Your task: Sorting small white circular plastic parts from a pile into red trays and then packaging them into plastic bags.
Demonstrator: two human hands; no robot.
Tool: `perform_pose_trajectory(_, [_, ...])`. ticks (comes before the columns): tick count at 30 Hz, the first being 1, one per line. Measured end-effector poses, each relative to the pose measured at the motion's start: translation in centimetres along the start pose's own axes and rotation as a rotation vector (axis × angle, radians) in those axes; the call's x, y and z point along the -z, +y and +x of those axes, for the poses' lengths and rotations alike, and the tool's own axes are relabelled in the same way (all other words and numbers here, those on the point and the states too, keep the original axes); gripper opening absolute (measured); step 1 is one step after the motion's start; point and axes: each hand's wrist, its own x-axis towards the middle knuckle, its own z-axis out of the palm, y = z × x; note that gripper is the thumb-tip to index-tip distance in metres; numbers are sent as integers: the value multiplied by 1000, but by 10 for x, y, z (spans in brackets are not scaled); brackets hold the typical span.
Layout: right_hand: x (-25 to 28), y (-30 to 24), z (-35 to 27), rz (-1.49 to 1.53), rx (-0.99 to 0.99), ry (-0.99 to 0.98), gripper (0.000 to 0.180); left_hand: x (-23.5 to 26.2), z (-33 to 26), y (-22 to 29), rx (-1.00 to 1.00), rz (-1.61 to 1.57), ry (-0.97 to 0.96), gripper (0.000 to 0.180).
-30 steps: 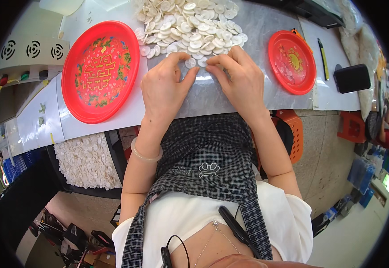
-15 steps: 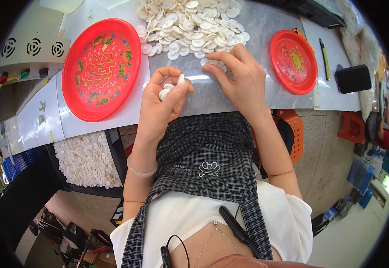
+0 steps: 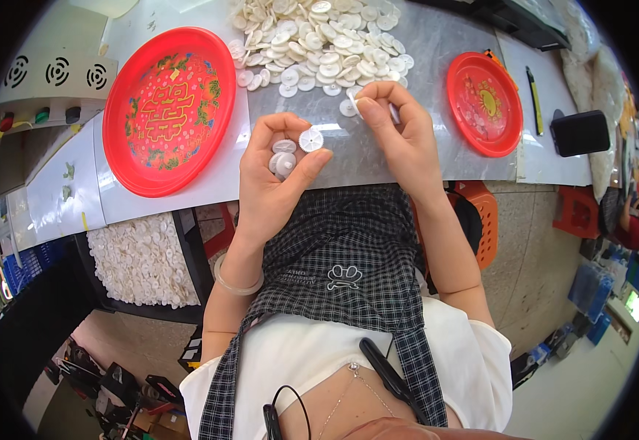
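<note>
My left hand [image 3: 266, 192] is turned palm up with several white plastic gears [image 3: 283, 163] cupped in the palm. Between its thumb and forefinger stands one toothed white gear [image 3: 310, 140], its flat side showing. To the right, my right hand [image 3: 407, 143] pinches another white gear [image 3: 353, 102] edge-on; a further white piece shows among its curled fingers, partly hidden. Just beyond both hands, a large heap of white gears [image 3: 327, 44] spreads over the grey tabletop [image 3: 341, 158]. One loose gear [image 3: 346, 108] lies beside my right fingertips.
A big red tray [image 3: 125, 165] lies at left, a smaller red tray [image 3: 457, 121] at right. Past the small one are a yellow-and-black cutter [image 3: 535, 103] and a black phone [image 3: 582, 133]. Below the table's left edge, a black crate [image 3: 189, 249] holds many small white parts.
A gear now shows flat between my left thumb and forefinger. My right hand has closed on a gear near the heap's front edge; before, its finger and thumb were apart there.
</note>
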Motion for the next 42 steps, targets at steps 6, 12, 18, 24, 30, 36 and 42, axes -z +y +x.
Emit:
perform_pose_trajectory(6, [8, -3, -12, 1007, -539, -388, 26, 5, 0, -3, 130, -288, -105, 29])
perform_pose_trajectory(12, [3, 1, -17, 1459, -721, -425, 27, 13, 6, -15, 140, -660, -252, 38])
perform_pose_trajectory(18, [3, -1, -20, 1485, -731, -402, 26, 8, 5, -14, 140, -647, -208, 34])
perform_pose_trajectory(24, [6, 0, -23, 1465, -720, -387, 27, 7, 5, -16, 141, -624, -218, 35])
perform_pose_trajectory(30, [7, -2, -24, 1390, -642, -296, 24, 3, 7, -12, 175, -766, -162, 27])
perform_pose_trajectory(36, [29, -10, -13, 776, -252, -70, 18, 19, 21, -14, 183, -641, -265, 16])
perform_pose_trajectory(42, [19, -3, -6, -455, 157, 94, 7, -25, 38, -2, -385, 779, 73, 14])
